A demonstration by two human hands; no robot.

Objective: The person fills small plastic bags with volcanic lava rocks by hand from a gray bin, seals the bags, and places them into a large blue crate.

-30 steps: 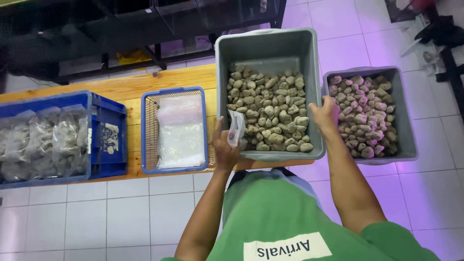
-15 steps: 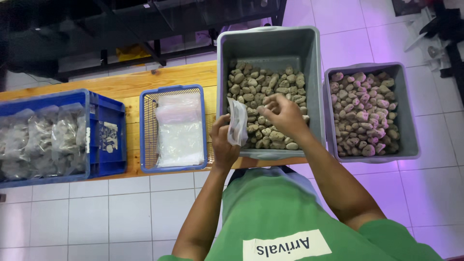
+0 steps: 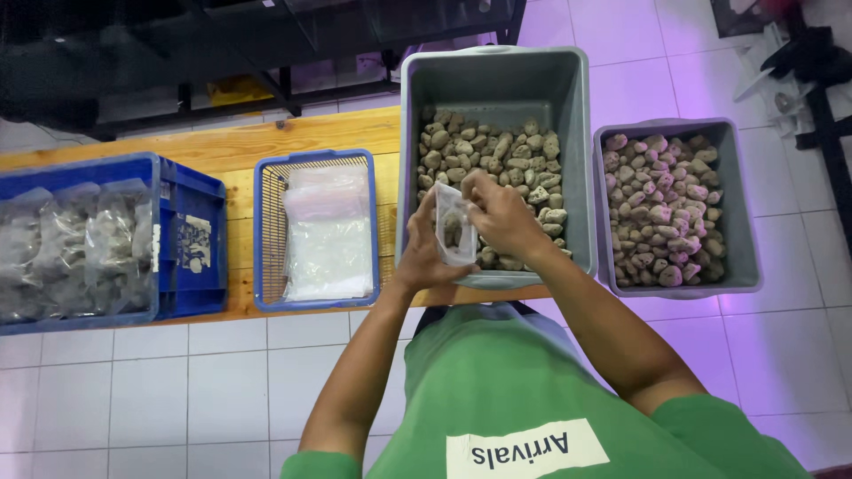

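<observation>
My left hand [image 3: 428,257] holds a small clear plastic bag [image 3: 454,229] upright over the near end of the middle grey bin [image 3: 493,80]. My right hand [image 3: 499,215] is closed at the bag's mouth, fingers bunched over it; a stone shows inside the bag. The middle grey bin holds several grey-brown porous stones [image 3: 497,155]. Whether my right hand still grips a stone is hidden by the fingers.
A second grey bin [image 3: 741,204] of pinkish stones sits on the tiled floor at right. On the wooden bench [image 3: 293,137] a blue mesh basket [image 3: 266,231] holds flat empty bags, and a blue crate [image 3: 191,239] holds filled bags. Dark shelving stands behind.
My right hand went from the right bin of pinkish stones across to the middle bin, then to the bag's mouth. The bag in my left hand now stands upright with a stone inside.
</observation>
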